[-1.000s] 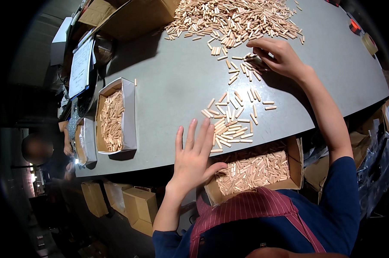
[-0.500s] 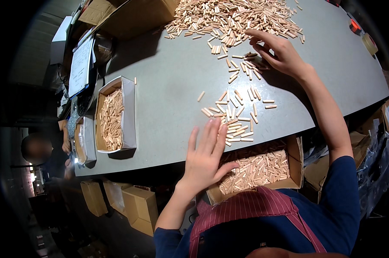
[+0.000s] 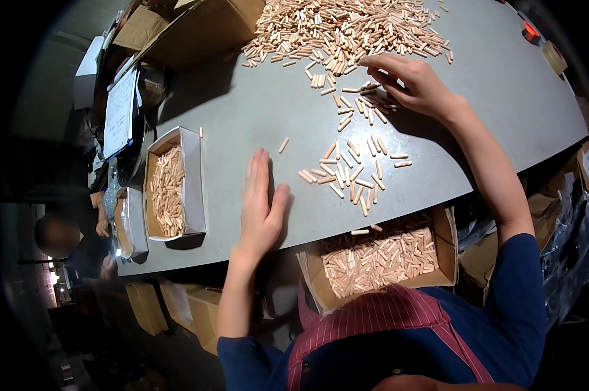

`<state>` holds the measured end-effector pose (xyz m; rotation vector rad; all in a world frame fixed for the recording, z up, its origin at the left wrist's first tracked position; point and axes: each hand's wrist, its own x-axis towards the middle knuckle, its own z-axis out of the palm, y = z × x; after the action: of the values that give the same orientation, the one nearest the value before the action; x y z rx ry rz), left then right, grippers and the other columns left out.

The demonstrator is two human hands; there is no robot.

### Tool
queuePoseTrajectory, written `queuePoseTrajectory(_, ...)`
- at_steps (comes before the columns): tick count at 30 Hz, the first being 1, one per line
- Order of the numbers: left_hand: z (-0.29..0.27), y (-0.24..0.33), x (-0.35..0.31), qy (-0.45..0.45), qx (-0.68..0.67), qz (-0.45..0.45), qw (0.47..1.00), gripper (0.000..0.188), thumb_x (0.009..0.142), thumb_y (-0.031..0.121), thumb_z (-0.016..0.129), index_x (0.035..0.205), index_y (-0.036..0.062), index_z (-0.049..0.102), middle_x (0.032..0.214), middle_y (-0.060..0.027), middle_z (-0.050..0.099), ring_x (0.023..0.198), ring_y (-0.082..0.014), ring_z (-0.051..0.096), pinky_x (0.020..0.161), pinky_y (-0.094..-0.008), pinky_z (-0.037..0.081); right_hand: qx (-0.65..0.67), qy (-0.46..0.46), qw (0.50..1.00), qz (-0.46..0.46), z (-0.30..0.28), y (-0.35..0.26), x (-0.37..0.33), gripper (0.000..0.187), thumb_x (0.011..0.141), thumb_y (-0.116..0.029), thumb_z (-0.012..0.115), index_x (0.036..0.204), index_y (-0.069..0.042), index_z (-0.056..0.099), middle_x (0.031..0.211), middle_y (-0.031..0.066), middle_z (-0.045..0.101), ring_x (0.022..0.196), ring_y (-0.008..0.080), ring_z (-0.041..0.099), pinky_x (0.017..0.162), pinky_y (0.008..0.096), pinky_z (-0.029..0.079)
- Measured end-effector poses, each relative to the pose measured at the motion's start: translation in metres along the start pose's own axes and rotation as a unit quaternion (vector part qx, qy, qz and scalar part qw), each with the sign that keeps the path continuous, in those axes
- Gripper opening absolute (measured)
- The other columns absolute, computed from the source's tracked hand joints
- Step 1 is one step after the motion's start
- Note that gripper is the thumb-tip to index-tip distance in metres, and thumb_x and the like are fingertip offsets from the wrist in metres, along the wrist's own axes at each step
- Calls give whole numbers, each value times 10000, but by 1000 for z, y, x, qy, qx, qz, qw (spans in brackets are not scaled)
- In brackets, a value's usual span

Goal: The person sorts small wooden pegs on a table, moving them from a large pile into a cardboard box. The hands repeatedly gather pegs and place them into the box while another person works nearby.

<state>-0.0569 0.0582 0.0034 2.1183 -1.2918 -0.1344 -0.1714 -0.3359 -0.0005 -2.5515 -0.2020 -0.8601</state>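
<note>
The head camera, left of a side-by-side fisheye pair, looks steeply down and forward from the person's head, near enough that the apron [image 3: 386, 313] spans much of the lower edge. It faces across the table [image 3: 236, 130], with the box [image 3: 445, 241] close, the left hand [image 3: 262, 205] and right hand [image 3: 415, 85] at middle range, and the peg pile [image 3: 346, 29] farther off, cut by the upper edge. Its wide field also takes in a clipboard [image 3: 120, 112] at left and a tape roll [image 3: 554, 57] at right, its corners black.
</note>
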Motion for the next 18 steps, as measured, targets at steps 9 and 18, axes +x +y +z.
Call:
queuePoseTrajectory(9, 17, 9, 54, -98, 92, 121, 984, 637, 1068, 234, 488, 1590, -98, 340, 1641, -320, 382, 1557, -460, 323, 1299, -527, 185, 7, 29, 1000, -1, 1, -2, 0, 447, 969, 4, 690, 1402, -97, 647, 1167, 139, 760, 928, 258, 771, 796, 346, 629)
queuePoseTrajectory(18, 27, 30, 66, -140, 98, 157, 973, 779, 1047, 428, 555, 1623, -49, 335, 1671, -275, 372, 1583, -428, 308, 1313, -515, 171, -7, 20, 1000, -3, 1, -6, 0, 514, 946, -5, 704, 1442, -104, 617, 1141, 118, 753, 929, 264, 759, 784, 366, 615)
